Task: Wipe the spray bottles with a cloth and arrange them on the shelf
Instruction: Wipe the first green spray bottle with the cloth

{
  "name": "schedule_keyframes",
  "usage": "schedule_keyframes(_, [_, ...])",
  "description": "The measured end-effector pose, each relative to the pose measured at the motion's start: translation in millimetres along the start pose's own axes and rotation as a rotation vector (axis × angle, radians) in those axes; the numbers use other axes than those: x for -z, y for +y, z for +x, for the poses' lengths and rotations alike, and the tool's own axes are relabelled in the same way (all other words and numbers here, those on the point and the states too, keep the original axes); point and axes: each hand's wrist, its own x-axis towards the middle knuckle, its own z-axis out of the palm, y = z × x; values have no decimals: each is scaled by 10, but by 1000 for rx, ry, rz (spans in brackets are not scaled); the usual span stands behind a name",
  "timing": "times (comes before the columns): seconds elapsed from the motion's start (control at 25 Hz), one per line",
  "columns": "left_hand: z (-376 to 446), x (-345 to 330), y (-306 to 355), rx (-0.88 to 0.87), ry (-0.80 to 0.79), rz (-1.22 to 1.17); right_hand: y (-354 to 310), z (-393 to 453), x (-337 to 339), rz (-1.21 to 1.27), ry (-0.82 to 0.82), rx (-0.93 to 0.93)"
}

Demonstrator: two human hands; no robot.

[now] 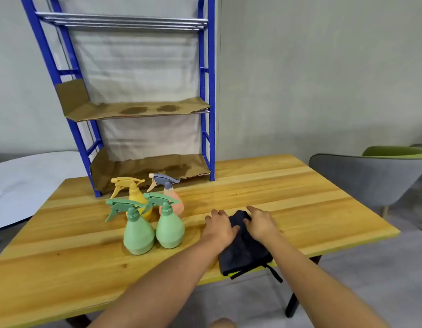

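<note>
Head view: both hands (pixel 238 227) press flat on dark cloth (pixel 245 249); bottles (pixel 153 218) unlabelled.

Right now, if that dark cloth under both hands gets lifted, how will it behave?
The cloth would likely go floppy: it lies folded in soft layers and its near edge already droops over the table edge. It probably weighs little, looking thin. A loose strap dangling below might snag. The left hand and right hand rest on it.

Glossy wooden table (pixel 300 190), matt plastic spray bottles (pixel 153 223), dark cloth (pixel 245 252).
</note>
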Motion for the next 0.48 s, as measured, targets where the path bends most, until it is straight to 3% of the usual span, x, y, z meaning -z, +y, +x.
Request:
schedule_keyframes(0.12, [60, 55, 37, 96, -23, -27, 38, 110, -25, -8, -85, 89])
schedule_keyframes(0.48, [35, 320, -167, 136, 20, -356, 35, 337, -52, 186, -237, -53])
